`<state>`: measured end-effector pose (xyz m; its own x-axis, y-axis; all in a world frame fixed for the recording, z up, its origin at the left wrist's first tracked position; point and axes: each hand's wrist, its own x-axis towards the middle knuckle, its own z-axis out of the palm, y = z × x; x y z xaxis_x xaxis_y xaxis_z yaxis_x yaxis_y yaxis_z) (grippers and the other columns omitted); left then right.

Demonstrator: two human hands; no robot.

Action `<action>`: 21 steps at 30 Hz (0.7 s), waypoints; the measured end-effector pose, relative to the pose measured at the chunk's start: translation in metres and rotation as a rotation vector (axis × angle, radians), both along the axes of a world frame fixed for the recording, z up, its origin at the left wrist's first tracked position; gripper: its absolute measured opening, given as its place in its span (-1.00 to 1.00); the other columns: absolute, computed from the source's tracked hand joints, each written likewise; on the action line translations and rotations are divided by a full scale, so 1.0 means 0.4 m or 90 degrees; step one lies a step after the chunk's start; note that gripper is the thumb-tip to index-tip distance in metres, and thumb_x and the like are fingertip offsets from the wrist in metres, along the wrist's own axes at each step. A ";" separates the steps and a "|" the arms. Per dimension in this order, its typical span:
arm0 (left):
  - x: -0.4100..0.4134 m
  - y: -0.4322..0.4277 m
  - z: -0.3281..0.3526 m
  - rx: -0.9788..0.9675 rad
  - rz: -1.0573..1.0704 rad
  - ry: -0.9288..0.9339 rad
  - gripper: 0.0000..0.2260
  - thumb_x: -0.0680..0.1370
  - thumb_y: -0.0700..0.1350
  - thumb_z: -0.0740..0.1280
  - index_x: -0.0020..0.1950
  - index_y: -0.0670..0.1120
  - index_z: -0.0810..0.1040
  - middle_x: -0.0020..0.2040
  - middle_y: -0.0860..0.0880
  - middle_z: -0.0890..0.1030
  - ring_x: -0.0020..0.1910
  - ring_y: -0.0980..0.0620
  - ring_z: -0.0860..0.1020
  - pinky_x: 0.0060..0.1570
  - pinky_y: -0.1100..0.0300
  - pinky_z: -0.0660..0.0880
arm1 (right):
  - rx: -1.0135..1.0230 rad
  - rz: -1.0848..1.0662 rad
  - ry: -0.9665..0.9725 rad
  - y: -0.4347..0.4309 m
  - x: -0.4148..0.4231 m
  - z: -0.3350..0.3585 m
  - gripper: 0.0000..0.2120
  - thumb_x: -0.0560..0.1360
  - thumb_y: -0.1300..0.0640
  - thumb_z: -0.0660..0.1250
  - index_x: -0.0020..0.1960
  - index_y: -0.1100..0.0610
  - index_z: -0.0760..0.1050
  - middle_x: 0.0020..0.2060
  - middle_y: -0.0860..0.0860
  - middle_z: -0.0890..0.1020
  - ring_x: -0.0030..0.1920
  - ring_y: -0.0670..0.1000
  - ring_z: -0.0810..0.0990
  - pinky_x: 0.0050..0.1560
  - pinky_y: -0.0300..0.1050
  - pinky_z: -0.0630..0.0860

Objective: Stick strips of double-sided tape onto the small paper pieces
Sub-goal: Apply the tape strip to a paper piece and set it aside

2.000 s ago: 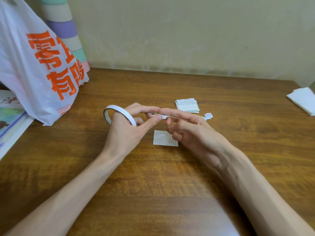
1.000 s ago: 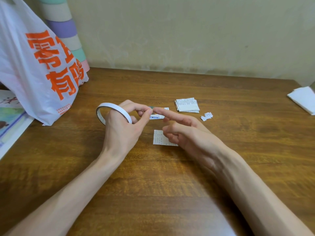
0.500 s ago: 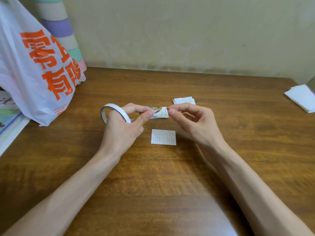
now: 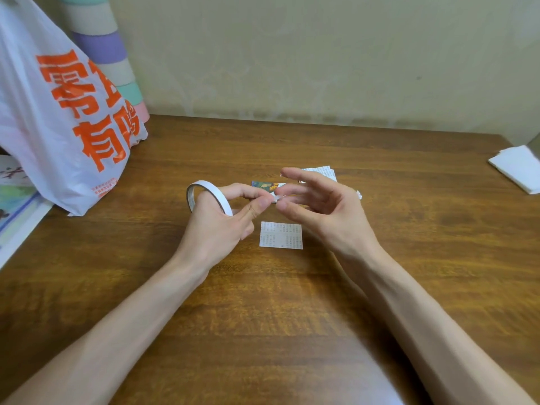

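Note:
My left hand (image 4: pixel 217 222) has a thin white tape roll (image 4: pixel 209 195) looped over it and pinches the tape's free end between thumb and forefinger. My right hand (image 4: pixel 323 210) faces it and pinches the same short white tape end (image 4: pixel 277 197) with thumb and a fingertip, its other fingers spread. A small printed paper piece (image 4: pixel 281 235) lies flat on the table just below both hands. A colourful paper piece (image 4: pixel 266 185) lies behind the fingers. A small stack of printed pieces (image 4: pixel 324 171) is partly hidden behind my right hand.
A white plastic bag with orange characters (image 4: pixel 61 112) stands at the left, with a pastel striped cylinder (image 4: pixel 102 45) behind it and printed sheets (image 4: pixel 14 200) beside it. A white folded tissue (image 4: pixel 518 168) lies at the right table edge. The wall runs along the wooden table (image 4: pixel 263 317) at the back.
My right hand's fingers have spread open while thumb and fingertip stay at the tape end. The paper stack is more covered by that hand. My left hand stays put.

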<state>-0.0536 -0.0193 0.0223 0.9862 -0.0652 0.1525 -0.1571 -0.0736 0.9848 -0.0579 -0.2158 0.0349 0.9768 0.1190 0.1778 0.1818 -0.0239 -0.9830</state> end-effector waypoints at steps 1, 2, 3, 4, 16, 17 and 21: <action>0.000 -0.001 0.000 0.000 -0.003 0.002 -0.86 0.60 -0.07 0.47 -0.02 -0.14 0.72 -0.47 0.05 0.45 -0.48 0.02 0.26 -0.38 0.12 0.21 | -0.007 -0.001 -0.010 0.002 0.000 -0.001 -0.57 0.49 0.28 0.55 0.33 0.09 0.62 0.02 0.07 0.77 0.05 0.01 0.74 0.18 0.24 0.62; 0.000 0.000 0.000 0.001 -0.004 0.004 -0.86 0.60 -0.07 0.47 -0.02 -0.14 0.72 -0.47 0.03 0.44 -0.48 0.01 0.26 -0.38 0.12 0.20 | -0.013 -0.005 -0.017 0.003 -0.001 -0.001 -0.58 0.49 0.27 0.56 0.32 0.09 0.62 -0.01 0.08 0.77 0.05 0.02 0.74 0.18 0.31 0.58; 0.000 0.000 0.000 0.003 -0.005 0.006 -0.86 0.59 -0.07 0.47 -0.02 -0.13 0.72 -0.46 0.00 0.42 -0.48 0.01 0.26 -0.38 0.12 0.20 | -0.017 -0.011 -0.023 0.003 -0.001 -0.001 -0.59 0.49 0.26 0.56 0.32 0.08 0.62 -0.04 0.09 0.77 0.04 0.02 0.74 0.15 0.34 0.56; 0.000 0.000 0.000 0.003 -0.005 0.007 -0.87 0.59 -0.06 0.47 -0.03 -0.12 0.72 -0.46 -0.02 0.41 -0.48 0.00 0.26 -0.38 0.12 0.20 | -0.022 -0.018 -0.029 0.003 -0.001 -0.001 -0.60 0.49 0.25 0.56 0.31 0.08 0.63 -0.06 0.09 0.77 0.01 0.01 0.72 0.11 0.34 0.56; -0.003 0.000 0.003 0.031 0.000 0.011 -0.88 0.59 0.01 0.48 -0.03 -0.01 0.77 -0.44 -0.04 0.43 -0.46 0.02 0.28 -0.38 0.19 0.25 | -0.011 -0.062 -0.019 -0.002 0.001 -0.004 -0.71 0.52 0.26 0.55 0.22 0.08 0.66 -0.15 0.02 0.77 -0.13 -0.04 0.64 0.04 -0.09 0.58; -0.003 0.000 0.003 0.037 0.007 0.009 -0.88 0.60 0.01 0.47 -0.02 -0.01 0.77 -0.45 0.04 0.46 -0.47 0.05 0.29 -0.38 0.23 0.27 | -0.007 -0.068 -0.016 -0.002 0.001 -0.004 -0.71 0.52 0.26 0.55 0.21 0.08 0.66 -0.15 0.02 0.77 -0.12 -0.02 0.66 0.04 -0.12 0.59; -0.003 -0.004 0.002 0.074 0.041 0.012 -0.87 0.63 -0.01 0.44 0.03 0.01 0.78 -0.44 0.28 0.53 -0.49 0.19 0.42 -0.36 0.45 0.36 | -0.006 -0.094 -0.001 0.006 0.002 -0.007 -0.71 0.50 0.25 0.57 0.19 0.08 0.67 -0.14 0.03 0.78 -0.07 0.03 0.70 0.10 -0.07 0.61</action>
